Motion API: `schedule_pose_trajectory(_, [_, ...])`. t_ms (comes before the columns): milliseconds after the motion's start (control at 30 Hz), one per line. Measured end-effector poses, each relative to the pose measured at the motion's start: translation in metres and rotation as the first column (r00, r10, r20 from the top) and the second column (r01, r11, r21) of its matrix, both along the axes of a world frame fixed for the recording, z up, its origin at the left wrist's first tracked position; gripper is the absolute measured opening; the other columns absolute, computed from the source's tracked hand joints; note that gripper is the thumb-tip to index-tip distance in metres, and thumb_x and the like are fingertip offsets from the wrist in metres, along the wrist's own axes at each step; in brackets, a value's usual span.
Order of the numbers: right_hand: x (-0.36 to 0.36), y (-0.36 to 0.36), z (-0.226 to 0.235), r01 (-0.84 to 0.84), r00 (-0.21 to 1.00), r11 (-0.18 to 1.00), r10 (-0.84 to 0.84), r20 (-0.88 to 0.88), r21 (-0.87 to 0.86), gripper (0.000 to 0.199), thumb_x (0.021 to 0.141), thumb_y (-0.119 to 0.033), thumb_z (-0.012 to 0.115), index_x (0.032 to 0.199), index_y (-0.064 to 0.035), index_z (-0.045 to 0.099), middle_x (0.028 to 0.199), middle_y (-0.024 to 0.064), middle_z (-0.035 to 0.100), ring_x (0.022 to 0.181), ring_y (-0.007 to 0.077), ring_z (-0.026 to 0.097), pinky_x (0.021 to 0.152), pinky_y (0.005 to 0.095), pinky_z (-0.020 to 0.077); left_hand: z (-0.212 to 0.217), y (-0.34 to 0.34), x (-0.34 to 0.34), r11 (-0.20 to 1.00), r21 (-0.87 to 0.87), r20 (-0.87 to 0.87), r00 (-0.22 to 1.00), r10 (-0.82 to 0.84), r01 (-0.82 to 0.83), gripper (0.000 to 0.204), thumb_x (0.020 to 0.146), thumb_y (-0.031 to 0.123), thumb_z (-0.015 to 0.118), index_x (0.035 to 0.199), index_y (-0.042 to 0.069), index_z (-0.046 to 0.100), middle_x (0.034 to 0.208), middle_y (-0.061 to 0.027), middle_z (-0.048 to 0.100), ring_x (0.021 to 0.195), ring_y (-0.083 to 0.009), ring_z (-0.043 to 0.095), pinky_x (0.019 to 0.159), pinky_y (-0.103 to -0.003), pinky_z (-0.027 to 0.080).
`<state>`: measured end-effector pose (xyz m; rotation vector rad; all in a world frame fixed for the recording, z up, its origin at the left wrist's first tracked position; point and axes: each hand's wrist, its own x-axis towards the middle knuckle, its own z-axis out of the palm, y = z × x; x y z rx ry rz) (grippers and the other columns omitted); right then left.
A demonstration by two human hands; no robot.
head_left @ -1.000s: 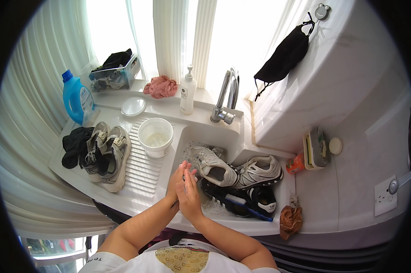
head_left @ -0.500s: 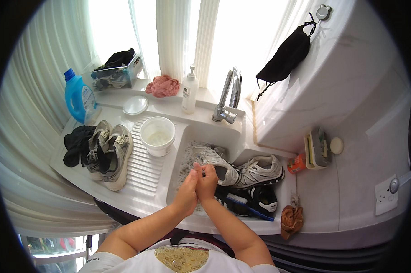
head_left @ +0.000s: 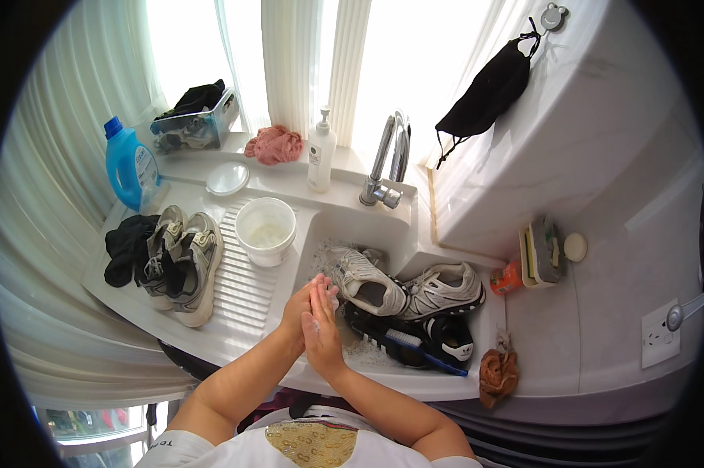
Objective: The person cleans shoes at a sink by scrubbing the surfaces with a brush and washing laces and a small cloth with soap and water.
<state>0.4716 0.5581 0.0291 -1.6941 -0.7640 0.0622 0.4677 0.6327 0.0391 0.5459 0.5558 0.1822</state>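
Note:
My left hand (head_left: 296, 308) and my right hand (head_left: 323, 326) are pressed palm to palm over the near left part of the sink (head_left: 296, 269). Their fingers lie stretched out flat, with a little white foam on them. I see nothing held between the palms, though their inner faces are hidden. Just right of my fingers, a white and grey sneaker (head_left: 361, 274) rests in the sink. Its likely mate, another pale sneaker (head_left: 444, 290), leans beside it. Below them lie black shoes (head_left: 450, 334) and a blue-handled scrubbing brush (head_left: 436, 357), with suds around.
On the ribbed drainboard stand a white tub (head_left: 266, 226) and a pair of grey sneakers (head_left: 200, 269). A blue detergent bottle (head_left: 125, 171), a pump bottle (head_left: 320, 156), a pink cloth (head_left: 274, 145) and a chrome faucet (head_left: 383, 168) line the back. A brown cloth (head_left: 498, 376) hangs right.
My hands have shifted slightly left. The fingers, earlier curled around each other, now lie straight, palm against palm. More of the black shoe and the brush shows.

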Motion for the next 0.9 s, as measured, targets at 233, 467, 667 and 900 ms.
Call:
schedule_pose_trajectory(233, [0.003,-0.007,0.007,0.098,0.994,0.995,-0.099,-0.044,-0.008,0.046,0.093,-0.021,0.036,0.131,0.0055,0.036,0.141,0.0222,0.027,0.133,0.0338,0.022,0.108,0.0379,0.0178,0.016,-0.010,0.000,0.992,-0.058,0.020,0.994,-0.111,0.112,0.032,0.095,0.028,0.038,0.114,0.006,0.049,0.106,-0.0054,0.056,0.099,-0.0148,0.052,0.089,-0.027,0.041])
schedule_pose_trajectory(467, [0.046,0.002,-0.010,0.236,0.970,0.971,-0.238,-0.049,-0.047,0.047,0.092,-0.019,0.039,0.131,0.0058,0.034,0.141,0.0241,0.025,0.132,0.0368,0.022,0.108,0.0409,0.0182,0.026,-0.018,-0.007,0.979,-0.070,0.150,0.972,-0.181,0.193,0.042,0.094,0.026,0.040,0.130,0.004,0.039,0.130,-0.0067,0.043,0.117,-0.0156,0.043,0.095,-0.030,0.037])
schedule_pose_trajectory(667, [0.013,0.003,-0.007,0.085,0.994,0.996,-0.087,-0.060,-0.041,0.051,0.094,-0.026,0.036,0.133,0.0068,0.031,0.143,0.0244,0.021,0.134,0.0331,0.017,0.109,0.0362,0.0157,0.004,0.006,0.006,0.995,-0.053,0.026,0.997,-0.079,0.080,0.035,0.095,0.025,0.038,0.122,0.004,0.045,0.117,-0.0063,0.050,0.107,-0.0158,0.048,0.090,-0.029,0.040])
schedule_pose_trajectory(900, [0.044,0.003,-0.009,0.267,0.928,0.962,-0.274,-0.250,-0.064,0.053,0.092,-0.027,0.038,0.131,0.0086,0.033,0.141,0.0278,0.021,0.133,0.0360,0.018,0.108,0.0392,0.0161,0.019,-0.009,0.002,0.992,-0.068,-0.040,0.994,-0.106,0.103,0.027,0.094,0.024,0.041,0.109,0.004,0.051,0.103,-0.0065,0.057,0.096,-0.0162,0.053,0.084,-0.029,0.044])
